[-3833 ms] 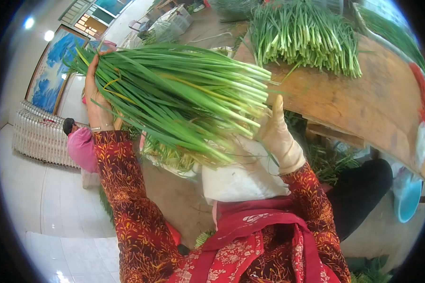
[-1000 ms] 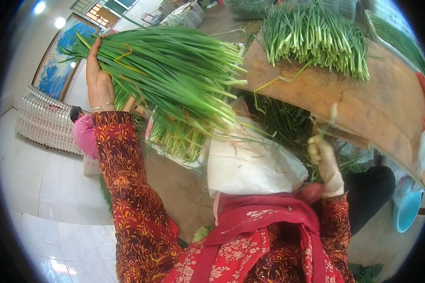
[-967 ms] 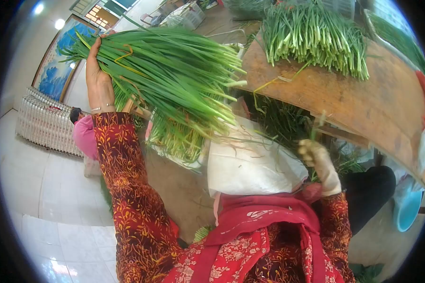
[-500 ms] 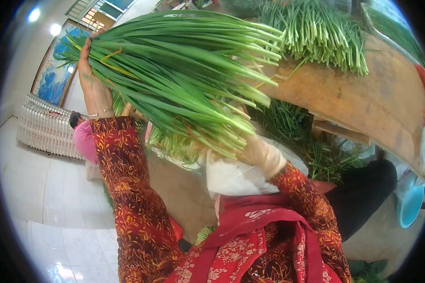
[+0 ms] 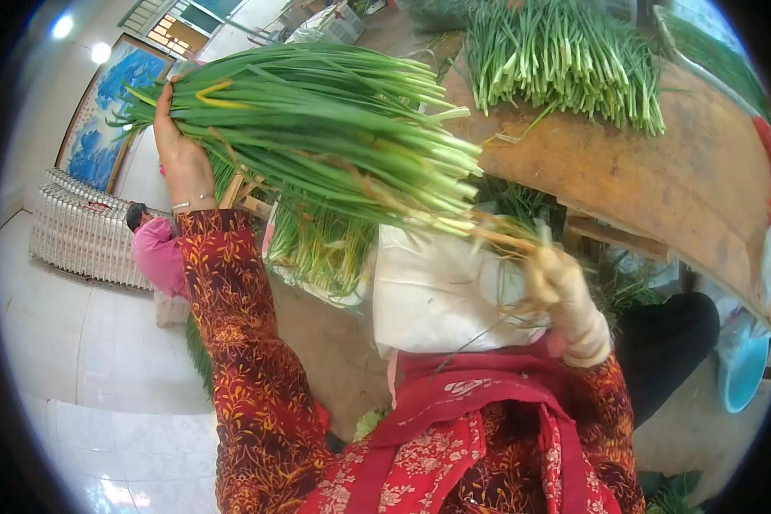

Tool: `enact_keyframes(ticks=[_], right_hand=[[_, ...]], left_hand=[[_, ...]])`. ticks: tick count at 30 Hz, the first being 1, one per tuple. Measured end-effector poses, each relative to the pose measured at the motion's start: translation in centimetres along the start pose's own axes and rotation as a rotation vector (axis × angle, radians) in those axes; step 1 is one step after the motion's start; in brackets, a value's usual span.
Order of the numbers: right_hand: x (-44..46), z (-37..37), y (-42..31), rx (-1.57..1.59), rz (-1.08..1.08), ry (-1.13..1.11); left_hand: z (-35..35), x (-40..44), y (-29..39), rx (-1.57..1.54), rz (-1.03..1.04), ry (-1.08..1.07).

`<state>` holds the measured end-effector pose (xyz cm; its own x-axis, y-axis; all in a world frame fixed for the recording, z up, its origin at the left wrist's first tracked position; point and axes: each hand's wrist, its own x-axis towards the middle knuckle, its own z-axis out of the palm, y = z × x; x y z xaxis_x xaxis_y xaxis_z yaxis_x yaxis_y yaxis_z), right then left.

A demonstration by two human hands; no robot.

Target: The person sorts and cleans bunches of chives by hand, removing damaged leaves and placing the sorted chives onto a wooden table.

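Observation:
A large bunch of garlic chives point(image 5: 317, 128) stretches across the upper middle, green tips at the left and pale stem ends at the right. My left hand point(image 5: 182, 163), bare with a bracelet at the wrist, is wrapped round the leafy end; part of its fingers is hidden behind the leaves. My right hand point(image 5: 564, 287), in a pale glove, is closed to the right of and below the stem ends. From it, dry yellowish leaves point(image 5: 505, 242) trail back to the lower stems. Motion blurs this hand and the strands. Below lies a white cloth point(image 5: 420, 287) over my lap.
More chives point(image 5: 565, 73) are piled on a wooden table point(image 5: 694, 163) at the right. Under the bunch, a container holds loose leaves point(image 5: 325, 248). A person in pink point(image 5: 158, 248) is at the left. A blue basin point(image 5: 745, 373) stands at the far right.
My right hand has moved from under the stem ends out to the right, drawing dry leaves with it. The bunch has tilted flatter, and my left hand has shifted slightly right.

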<state>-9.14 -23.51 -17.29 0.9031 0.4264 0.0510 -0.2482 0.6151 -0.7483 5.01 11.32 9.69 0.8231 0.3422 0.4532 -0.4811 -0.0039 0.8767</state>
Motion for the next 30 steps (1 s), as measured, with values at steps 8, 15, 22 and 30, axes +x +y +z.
enact_keyframes(ticks=[8, 15, 22, 30], right_hand=[[1.0, -4.7, 3.2, 0.268, 0.208, 0.482], [8.6, 4.1, -3.8, -0.197, 0.070, -0.042], [9.5, 4.0, -1.4, 0.032, 0.046, -0.019], [8.4, 3.0, -1.7, -0.673, 0.017, 0.096]], left_hand=[[2.0, -2.3, 1.4, -0.181, -0.032, -0.148], [1.9, -2.4, 2.4, -0.102, -0.062, -0.142], [2.5, -3.0, 2.2, -0.343, -0.155, -0.382], [3.0, -3.5, 1.4, -0.245, -0.109, -0.385]])
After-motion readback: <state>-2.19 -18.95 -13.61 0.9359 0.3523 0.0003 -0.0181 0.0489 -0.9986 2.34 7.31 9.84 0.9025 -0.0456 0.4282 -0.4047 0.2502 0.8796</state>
